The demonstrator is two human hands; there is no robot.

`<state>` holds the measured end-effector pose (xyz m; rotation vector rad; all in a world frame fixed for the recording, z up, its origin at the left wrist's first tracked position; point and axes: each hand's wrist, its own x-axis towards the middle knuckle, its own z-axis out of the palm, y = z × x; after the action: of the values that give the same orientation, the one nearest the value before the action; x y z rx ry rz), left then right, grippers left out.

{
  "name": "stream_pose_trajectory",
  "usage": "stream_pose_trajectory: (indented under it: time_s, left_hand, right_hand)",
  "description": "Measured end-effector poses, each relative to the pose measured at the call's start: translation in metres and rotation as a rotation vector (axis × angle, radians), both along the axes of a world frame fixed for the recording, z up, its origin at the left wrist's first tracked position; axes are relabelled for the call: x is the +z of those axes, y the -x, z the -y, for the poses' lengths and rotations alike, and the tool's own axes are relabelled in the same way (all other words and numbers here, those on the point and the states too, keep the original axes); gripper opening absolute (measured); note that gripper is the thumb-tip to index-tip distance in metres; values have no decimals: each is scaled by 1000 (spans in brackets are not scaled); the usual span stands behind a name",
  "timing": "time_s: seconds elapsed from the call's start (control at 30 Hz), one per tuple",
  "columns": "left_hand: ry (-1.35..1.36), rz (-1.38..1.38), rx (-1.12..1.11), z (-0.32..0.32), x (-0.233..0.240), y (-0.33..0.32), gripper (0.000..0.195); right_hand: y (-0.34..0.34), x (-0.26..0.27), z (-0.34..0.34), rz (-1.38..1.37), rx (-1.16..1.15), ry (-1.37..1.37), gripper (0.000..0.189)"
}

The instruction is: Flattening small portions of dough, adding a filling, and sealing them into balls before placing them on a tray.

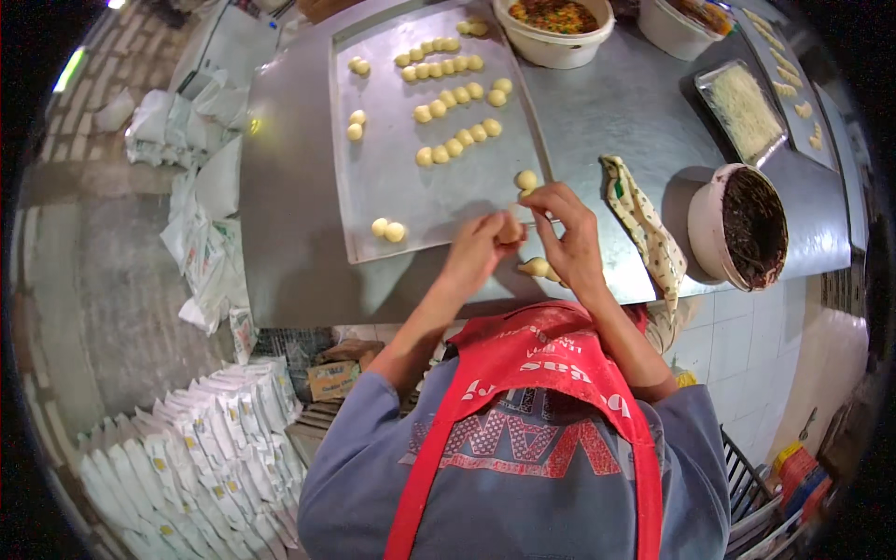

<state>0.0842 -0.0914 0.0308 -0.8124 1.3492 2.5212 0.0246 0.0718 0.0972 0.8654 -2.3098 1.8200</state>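
Small round dough balls (pixel 453 147) lie in short rows and small groups on a shallow metal tray (pixel 392 189). At the tray's lower right corner, my left hand (pixel 483 241) is curled with something partly hidden in its fingers, perhaps dough. My right hand (pixel 568 227) is beside it, thumb and fingertips bent towards each other; whether they pinch anything is unclear. A dough ball (pixel 526 180) sits just beyond the right fingertips. Below the right hand, a dough piece with a pointed end (pixel 535 267) rests on the metal table (pixel 294 266), partly covered by the hand.
To the right lie a patterned cloth (pixel 647 224) and a white tub of dark filling (pixel 710 227). Farther back are a container of pale shreds (pixel 745 112), a tub with colourful contents (pixel 556 49), another tub (pixel 675 35) and a tray of shaped pieces (pixel 791 84).
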Motion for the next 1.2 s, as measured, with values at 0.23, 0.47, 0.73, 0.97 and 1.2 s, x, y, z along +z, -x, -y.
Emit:
stream_pose_trajectory:
  time_s: [0.23, 0.47, 0.73, 0.97, 1.2]
  left_hand:
    - [-3, -249, -314, -74, 3, 49, 22]
    - [-156, -34, -446, -73, 10, 65, 27]
    - [111, -37, -193, -39, -21, 103, 29]
    - [-10, 27, -73, -47, -43, 146, 29]
    - [-7, -170, -314, -74, -56, 148, 39]
  right_hand:
    - [22, 20, -16, -35, -252, 129, 24]
    - [48, -36, -29, 82, -411, 109, 22]
    - [116, -135, -79, -114, -714, -786, 14]
    - [102, -111, -80, 265, -397, -518, 16]
    - [85, -96, -73, 277, -356, -479, 18]
